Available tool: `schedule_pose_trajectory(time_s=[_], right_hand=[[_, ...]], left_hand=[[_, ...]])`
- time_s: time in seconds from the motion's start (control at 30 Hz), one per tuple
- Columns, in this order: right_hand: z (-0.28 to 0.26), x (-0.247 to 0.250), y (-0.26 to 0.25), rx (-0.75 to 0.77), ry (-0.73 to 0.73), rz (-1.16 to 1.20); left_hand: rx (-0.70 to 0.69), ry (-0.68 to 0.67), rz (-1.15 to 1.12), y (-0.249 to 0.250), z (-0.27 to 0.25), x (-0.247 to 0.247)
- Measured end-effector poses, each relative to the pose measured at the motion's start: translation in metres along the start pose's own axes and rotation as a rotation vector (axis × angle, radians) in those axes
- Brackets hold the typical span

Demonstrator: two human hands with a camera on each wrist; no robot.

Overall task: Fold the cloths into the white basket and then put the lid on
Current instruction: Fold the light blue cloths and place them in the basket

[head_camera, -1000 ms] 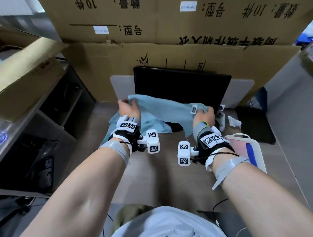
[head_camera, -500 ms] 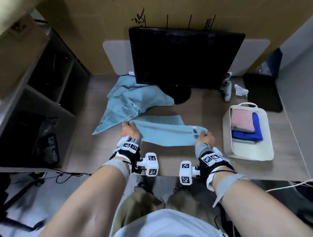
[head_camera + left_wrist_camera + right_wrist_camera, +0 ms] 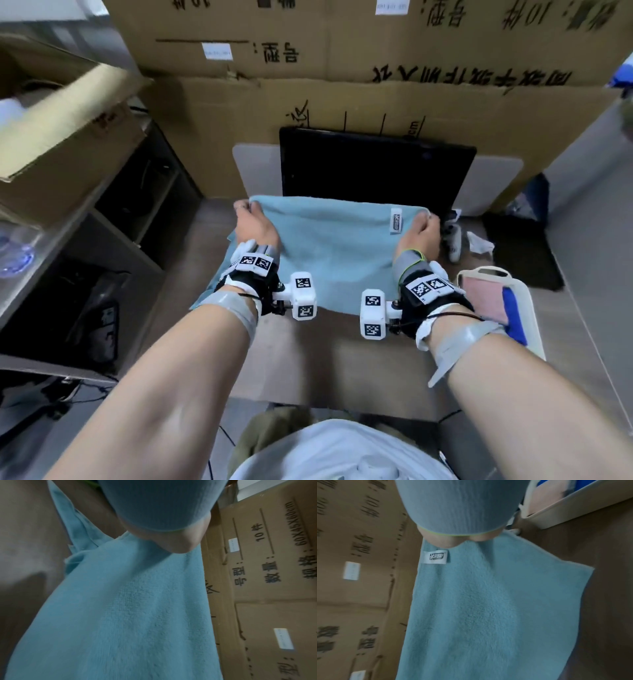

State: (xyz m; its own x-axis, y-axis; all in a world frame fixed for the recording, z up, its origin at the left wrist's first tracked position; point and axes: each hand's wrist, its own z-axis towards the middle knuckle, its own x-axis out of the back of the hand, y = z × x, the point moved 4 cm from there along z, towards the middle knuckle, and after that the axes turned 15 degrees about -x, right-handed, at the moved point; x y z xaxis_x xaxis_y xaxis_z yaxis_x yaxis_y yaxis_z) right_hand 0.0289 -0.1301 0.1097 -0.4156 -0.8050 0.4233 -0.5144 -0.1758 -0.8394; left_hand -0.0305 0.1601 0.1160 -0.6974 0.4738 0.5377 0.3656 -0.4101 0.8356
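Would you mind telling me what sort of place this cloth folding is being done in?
Probably a storeroom or workshop corner with a makeshift desk: stacked cardboard cartons form the back wall, a dark monitor stands on the wooden desk, and open shelving sits left.

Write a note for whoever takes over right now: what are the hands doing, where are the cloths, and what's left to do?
Left hand grips the top left corner of the light blue cloth; right hand grips the top right corner, near the white tag. The cloth hangs between them above the desk, in front of the black monitor.
Done: a pink cloth and a dark blue cloth lie folded in the white basket at the right.
Left: fold this cloth and put it in the basket. More light blue fabric lies on the desk beyond the left hand; it looks like another cloth to fold. Then put the lid on; I cannot pick out the lid.
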Motion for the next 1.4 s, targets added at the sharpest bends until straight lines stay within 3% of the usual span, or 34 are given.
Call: schedule_pose_trajectory(time_s=[0.13, 0.23, 0.4, 0.6, 0.77, 1.0, 1.17, 1.33, 1.4], right_hand=[[0.002, 0.0, -0.037, 0.082, 0.06, 0.009], [0.004, -0.003, -0.032, 0.086, 0.061, -0.022], [0.014, -0.013, 0.035, -0.027, 0.055, -0.11], [0.019, -0.016, 0.157, -0.307, -0.01, -0.412], [0.009, -0.007, 0.224, -0.472, -0.107, -0.653], [0.016, -0.005, 0.244, -0.475, -0.301, -0.705], [0.03, -0.013, 0.242, -0.435, -0.196, -0.754], [0.035, -0.035, 0.242, -0.47, -0.284, -0.789], [0.037, -0.039, 0.245, -0.492, -0.23, -0.793]], left_hand=[[-0.022, 0.077, -0.039, 0.022, 0.022, 0.005], [-0.014, 0.067, -0.036, 0.015, 0.024, 0.003], [-0.002, -0.074, 0.083, -0.038, 0.001, -0.007], [0.21, -0.306, 0.311, -0.141, -0.045, -0.024], [0.301, -0.448, 0.402, -0.199, -0.085, -0.031], [0.309, -0.551, 0.503, -0.216, -0.108, -0.027], [0.359, -0.548, 0.452, -0.205, -0.106, -0.027], [0.363, -0.465, 0.362, -0.201, -0.088, -0.053], [0.379, -0.485, 0.36, -0.212, -0.083, -0.064]])
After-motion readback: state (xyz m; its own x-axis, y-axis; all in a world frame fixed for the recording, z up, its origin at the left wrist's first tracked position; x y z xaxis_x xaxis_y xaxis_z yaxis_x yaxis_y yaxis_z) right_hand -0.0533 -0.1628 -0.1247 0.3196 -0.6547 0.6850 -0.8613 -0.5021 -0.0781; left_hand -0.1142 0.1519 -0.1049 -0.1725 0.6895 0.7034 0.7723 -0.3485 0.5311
